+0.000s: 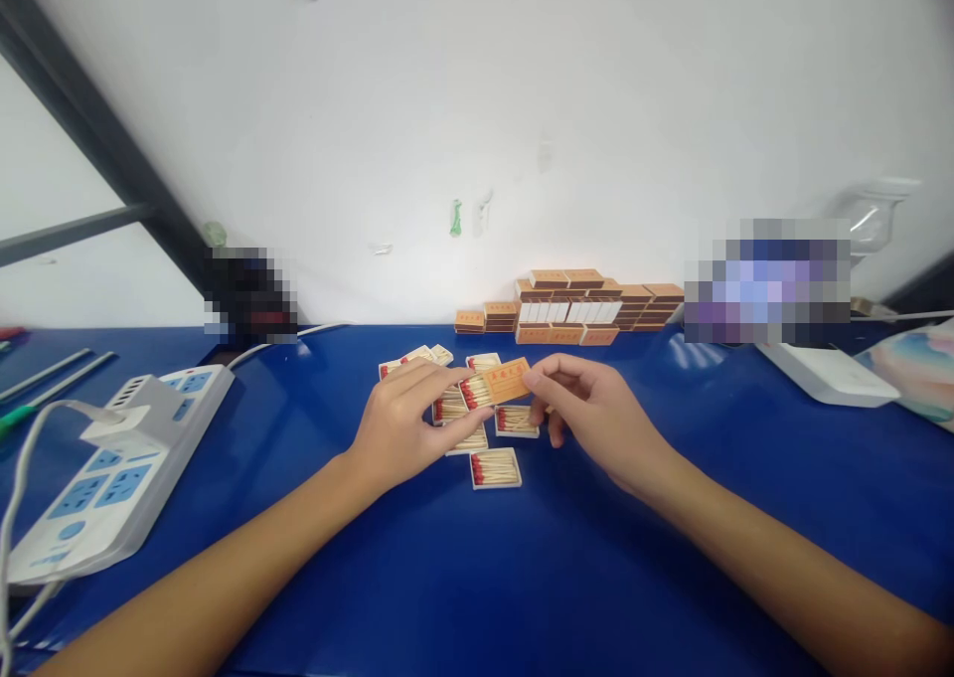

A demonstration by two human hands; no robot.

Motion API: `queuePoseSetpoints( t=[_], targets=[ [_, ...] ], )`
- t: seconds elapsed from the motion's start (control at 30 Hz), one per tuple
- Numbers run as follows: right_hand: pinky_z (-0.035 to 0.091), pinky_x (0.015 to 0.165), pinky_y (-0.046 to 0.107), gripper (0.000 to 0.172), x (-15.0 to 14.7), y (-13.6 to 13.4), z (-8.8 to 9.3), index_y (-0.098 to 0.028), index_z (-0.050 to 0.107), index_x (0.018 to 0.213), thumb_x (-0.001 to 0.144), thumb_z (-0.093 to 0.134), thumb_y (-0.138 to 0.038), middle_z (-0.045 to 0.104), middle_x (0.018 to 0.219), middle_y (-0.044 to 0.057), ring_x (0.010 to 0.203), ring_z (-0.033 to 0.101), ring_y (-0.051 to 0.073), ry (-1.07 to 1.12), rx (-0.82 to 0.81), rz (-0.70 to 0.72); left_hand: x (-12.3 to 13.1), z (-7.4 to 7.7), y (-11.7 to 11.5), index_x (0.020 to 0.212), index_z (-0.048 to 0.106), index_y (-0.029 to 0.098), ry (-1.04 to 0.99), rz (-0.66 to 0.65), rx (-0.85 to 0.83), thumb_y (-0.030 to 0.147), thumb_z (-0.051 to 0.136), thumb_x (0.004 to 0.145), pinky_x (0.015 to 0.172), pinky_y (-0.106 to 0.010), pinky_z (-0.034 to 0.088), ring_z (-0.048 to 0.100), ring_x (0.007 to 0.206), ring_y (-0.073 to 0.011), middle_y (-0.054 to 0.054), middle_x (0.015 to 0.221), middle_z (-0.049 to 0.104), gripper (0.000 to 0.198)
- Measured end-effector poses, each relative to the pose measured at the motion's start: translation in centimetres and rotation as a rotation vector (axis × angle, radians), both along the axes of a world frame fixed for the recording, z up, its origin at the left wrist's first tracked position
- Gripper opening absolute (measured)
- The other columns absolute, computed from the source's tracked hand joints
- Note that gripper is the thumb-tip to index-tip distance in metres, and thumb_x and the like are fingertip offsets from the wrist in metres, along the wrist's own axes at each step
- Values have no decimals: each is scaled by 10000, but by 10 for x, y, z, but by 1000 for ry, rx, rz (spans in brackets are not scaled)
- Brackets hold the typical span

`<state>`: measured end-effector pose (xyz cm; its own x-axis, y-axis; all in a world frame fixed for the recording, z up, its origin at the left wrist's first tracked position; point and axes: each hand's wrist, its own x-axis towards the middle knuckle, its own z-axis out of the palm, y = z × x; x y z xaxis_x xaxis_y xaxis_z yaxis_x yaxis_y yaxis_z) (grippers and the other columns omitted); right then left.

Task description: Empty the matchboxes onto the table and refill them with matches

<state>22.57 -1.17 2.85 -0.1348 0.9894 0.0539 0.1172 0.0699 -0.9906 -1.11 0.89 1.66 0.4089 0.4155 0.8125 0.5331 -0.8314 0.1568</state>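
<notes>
An orange matchbox sleeve [509, 382] is pinched at its right end by my right hand [600, 409], closed on it with thumb and forefinger. From the sleeve's left end a tray of red-headed matches [475, 393] sticks out. My left hand [402, 421] grips that tray between thumb and fingers. Below and around the hands lie several open match trays: one in front [496, 468], one under the sleeve [517, 421], and others behind my left hand [439, 355]. My left hand partly covers some of them.
Several closed matchboxes [566, 309] are stacked against the white wall [477, 110]. On the left of the blue table [462, 578] lies a power strip [119, 478] with cables. A white flat device [831, 374] and a blurred screen [771, 284] are at right.
</notes>
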Motion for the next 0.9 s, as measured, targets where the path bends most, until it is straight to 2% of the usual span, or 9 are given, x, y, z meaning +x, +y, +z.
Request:
queuePoseSetpoints(
  t=[0.1, 0.17, 0.3, 0.43, 0.5, 0.63, 0.77, 0.9],
  targets=[
    [440, 421, 233, 345, 12, 13, -3, -200, 651, 870, 903, 713, -538, 668, 615, 4, 444, 551, 112, 4, 45, -150, 0, 3, 0, 1124, 735, 139, -11, 28, 2, 342, 833, 875, 775, -385, 623, 736, 830, -206, -96, 967, 798, 336],
    [450, 421, 240, 285, 29, 29, -3, -208, 646, 892, 911, 703, -486, 651, 608, -4, 456, 564, 126, -10, 142, -298, 0, 4, 0, 1132, 732, 149, -19, 34, 13, 344, 830, 878, 785, -381, 626, 730, 821, -195, -87, 966, 799, 334],
    [452, 444, 239, 105, 84, 69, 5, -213, 603, 971, 942, 642, -306, 638, 677, -8, 517, 602, 137, -123, 319, -702, 1, 3, 0, 1129, 731, 146, -8, 22, 20, 349, 823, 886, 788, -382, 628, 732, 806, -194, -84, 930, 794, 330],
    [443, 467, 281, 141, 134, 96, 10, -216, 534, 1033, 937, 637, -207, 637, 729, 10, 520, 586, 151, -197, 322, -896, 0, 1, 0, 1114, 732, 142, 12, 15, 20, 357, 817, 890, 793, -396, 628, 744, 826, -211, -90, 922, 792, 322],
    [441, 474, 306, 137, 146, 104, 8, -216, 533, 988, 928, 656, -202, 651, 727, 35, 505, 571, 160, -243, 288, -928, 0, 1, 0, 1118, 731, 143, 3, 10, 29, 357, 814, 891, 790, -403, 627, 741, 824, -213, -90, 919, 791, 322],
    [441, 516, 317, 103, 149, 117, 0, -204, 585, 903, 913, 687, -219, 707, 758, 81, 514, 567, 158, -329, 237, -876, 0, 1, 0, 1122, 728, 143, 3, 11, 35, 358, 816, 890, 782, -397, 625, 743, 814, -210, -88, 909, 791, 328],
    [466, 653, 324, 65, 147, 124, -8, -175, 678, 856, 870, 730, -211, 706, 755, 73, 634, 599, 173, -445, 279, -848, 0, 0, 0, 1112, 726, 151, 25, 23, 39, 378, 814, 892, 766, -384, 625, 749, 830, -214, -90, 921, 796, 329],
    [457, 691, 318, 113, 148, 122, -12, -162, 724, 923, 853, 750, -247, 670, 754, 41, 679, 588, 178, -519, 339, -828, 1, -1, 0, 1139, 723, 153, 31, 5, 26, 366, 817, 888, 792, -386, 634, 752, 849, -215, -89, 947, 799, 342]
  ],
)
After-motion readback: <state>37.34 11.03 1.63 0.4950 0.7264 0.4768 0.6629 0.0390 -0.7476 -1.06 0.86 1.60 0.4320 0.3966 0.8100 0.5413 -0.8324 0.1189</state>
